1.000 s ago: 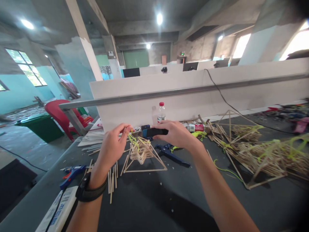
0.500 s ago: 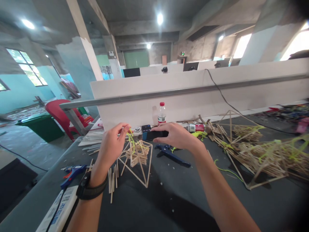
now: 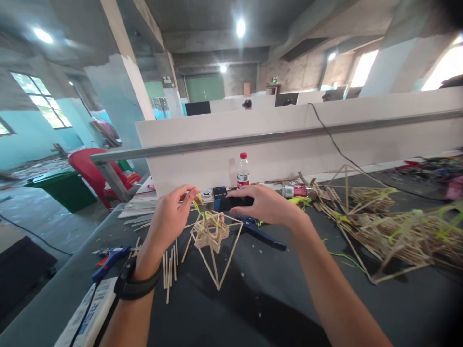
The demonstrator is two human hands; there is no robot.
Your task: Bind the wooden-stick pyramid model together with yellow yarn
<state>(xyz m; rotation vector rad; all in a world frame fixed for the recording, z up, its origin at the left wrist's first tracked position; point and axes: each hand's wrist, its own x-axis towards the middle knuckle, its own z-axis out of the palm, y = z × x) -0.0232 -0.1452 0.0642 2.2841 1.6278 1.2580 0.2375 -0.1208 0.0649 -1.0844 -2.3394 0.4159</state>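
My left hand (image 3: pixel 177 209), with a dark band at its wrist, pinches a yellow-green string (image 3: pixel 200 205) between thumb and fingertips. Below it is a frame of thin wooden sticks (image 3: pixel 211 236), with a stacked stick cluster at its middle and a corner pointing toward me. The string runs down into that cluster. My right hand (image 3: pixel 258 205) is closed around the right end of a black phone (image 3: pixel 221 203), whose screen shows small white digits. Blue-handled pliers (image 3: pixel 260 233) lie on the table below this hand, partly behind the frame's right corner.
Loose sticks (image 3: pixel 169 267), a blue glue gun (image 3: pixel 108 262) and a white power strip (image 3: pixel 88 308) are at left. A red-capped bottle (image 3: pixel 243 171) stands by the white partition (image 3: pixel 202 166); another bottle (image 3: pixel 294 191) lies nearby. Stick frames and string (image 3: pixel 401 236) pile up at right.
The stick frame beneath my left hand has shifted right and turned, and its right corner now overlaps the pliers. Both hands stay nearly in place. The phone's digits have changed.
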